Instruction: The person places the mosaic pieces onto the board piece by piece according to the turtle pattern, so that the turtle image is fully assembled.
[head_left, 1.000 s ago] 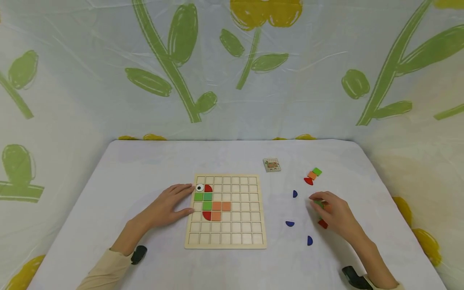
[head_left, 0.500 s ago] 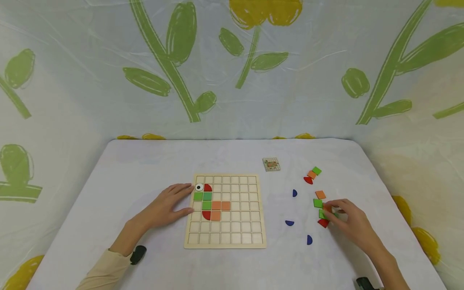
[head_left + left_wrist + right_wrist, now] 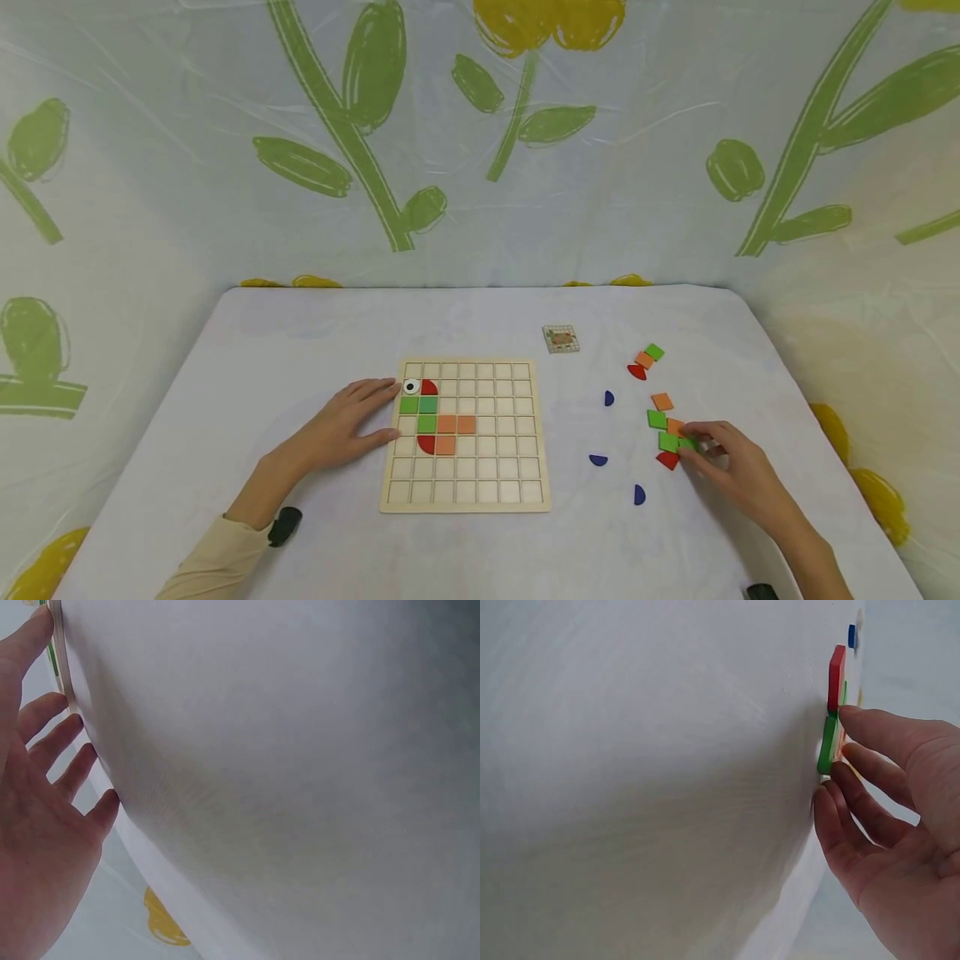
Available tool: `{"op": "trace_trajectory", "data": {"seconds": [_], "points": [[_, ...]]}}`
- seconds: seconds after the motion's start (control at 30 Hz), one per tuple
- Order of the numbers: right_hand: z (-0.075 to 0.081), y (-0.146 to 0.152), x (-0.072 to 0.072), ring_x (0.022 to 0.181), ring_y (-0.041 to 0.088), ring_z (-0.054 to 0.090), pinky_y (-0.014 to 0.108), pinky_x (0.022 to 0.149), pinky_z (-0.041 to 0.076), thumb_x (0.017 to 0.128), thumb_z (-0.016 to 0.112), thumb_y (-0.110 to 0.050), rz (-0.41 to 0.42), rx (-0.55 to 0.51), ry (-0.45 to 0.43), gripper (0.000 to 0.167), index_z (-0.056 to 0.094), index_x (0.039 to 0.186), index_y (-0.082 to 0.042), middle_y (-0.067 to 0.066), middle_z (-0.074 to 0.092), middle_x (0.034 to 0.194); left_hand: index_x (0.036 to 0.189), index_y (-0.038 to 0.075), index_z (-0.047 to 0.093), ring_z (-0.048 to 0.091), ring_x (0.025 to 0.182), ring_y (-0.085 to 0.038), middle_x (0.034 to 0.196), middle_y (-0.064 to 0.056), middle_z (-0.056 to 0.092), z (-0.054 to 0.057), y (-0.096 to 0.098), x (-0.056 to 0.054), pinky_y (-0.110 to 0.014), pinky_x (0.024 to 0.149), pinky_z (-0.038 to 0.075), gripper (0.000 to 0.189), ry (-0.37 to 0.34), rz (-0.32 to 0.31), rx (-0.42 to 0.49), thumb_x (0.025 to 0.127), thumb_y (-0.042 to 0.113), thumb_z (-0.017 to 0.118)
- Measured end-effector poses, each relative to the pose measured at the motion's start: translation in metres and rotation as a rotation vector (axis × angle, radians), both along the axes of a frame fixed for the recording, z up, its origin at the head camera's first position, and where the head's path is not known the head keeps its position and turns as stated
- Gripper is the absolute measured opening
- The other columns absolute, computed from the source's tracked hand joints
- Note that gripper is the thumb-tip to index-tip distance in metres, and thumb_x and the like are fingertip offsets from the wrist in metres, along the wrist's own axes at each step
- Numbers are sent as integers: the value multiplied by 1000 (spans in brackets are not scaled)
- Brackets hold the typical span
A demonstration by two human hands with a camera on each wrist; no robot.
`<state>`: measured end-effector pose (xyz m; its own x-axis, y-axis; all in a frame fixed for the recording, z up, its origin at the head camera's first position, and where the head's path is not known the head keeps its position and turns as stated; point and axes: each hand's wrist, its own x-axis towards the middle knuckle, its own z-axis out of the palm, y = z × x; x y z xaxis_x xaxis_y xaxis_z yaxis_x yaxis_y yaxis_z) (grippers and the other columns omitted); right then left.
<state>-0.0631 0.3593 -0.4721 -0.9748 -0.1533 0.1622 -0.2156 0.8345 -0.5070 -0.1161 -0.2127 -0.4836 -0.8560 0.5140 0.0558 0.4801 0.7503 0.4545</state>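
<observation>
My left hand (image 3: 348, 429) rests on the table with its fingers spread, fingertips and thumb touching the left edge of the wooden grid board (image 3: 502, 507). On that board lie a white eye tile (image 3: 411, 386), red quarter-round tiles (image 3: 429, 387), green squares (image 3: 408, 405) and orange squares (image 3: 466, 425). Right of the board, my right hand (image 3: 738, 471) pinches a green square tile (image 3: 827, 742) between thumb and fingers, low at the table. Touching or close to it are another green square (image 3: 668, 442), an orange square (image 3: 675, 427) and a red piece (image 3: 667, 460).
Blue half-round tiles (image 3: 597, 460) lie between board and right hand. Farther back are a green, an orange (image 3: 644, 360) and a red tile in a row. A small pattern card (image 3: 561, 338) sits behind the board's right corner. Printed cloth (image 3: 600, 183) walls surround the table.
My right hand has drawn back to the right and nearer, uncovering orange and green tiles, and its fingers have come to a green square. My left hand stays at the board.
</observation>
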Motion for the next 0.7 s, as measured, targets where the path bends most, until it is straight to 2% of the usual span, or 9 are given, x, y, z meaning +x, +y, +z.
{"op": "trace_trajectory", "data": {"seconds": [0.17,0.43,0.6,0.7], "points": [[0,1,0,88,17,61,10,73,52,79,88,-3,16,2,-4,40,69,115,1,10,70,109,154,9,49,41,143,-37,156,-11,47,1,0,0,-59,114,37,71,4,-2,9,96,42,73],[1,4,0,86,6,63,6,74,49,78,85,6,74,-47,21,37,70,111,-1,9,72,105,153,7,49,42,142,-38,156,-12,47,2,0,1,-60,113,38,71,5,-5,12,96,41,74],[4,3,0,85,8,62,11,73,54,77,87,3,56,-21,-22,36,73,109,-3,4,70,102,154,8,49,41,142,-38,156,-12,47,3,0,1,-60,114,37,71,4,-3,8,96,40,74],[8,3,-1,83,4,61,14,71,56,77,88,1,58,-11,-48,33,76,107,-4,1,68,98,154,8,48,41,142,-39,156,-12,46,4,0,1,-60,114,37,70,2,-1,8,96,39,74]]}}
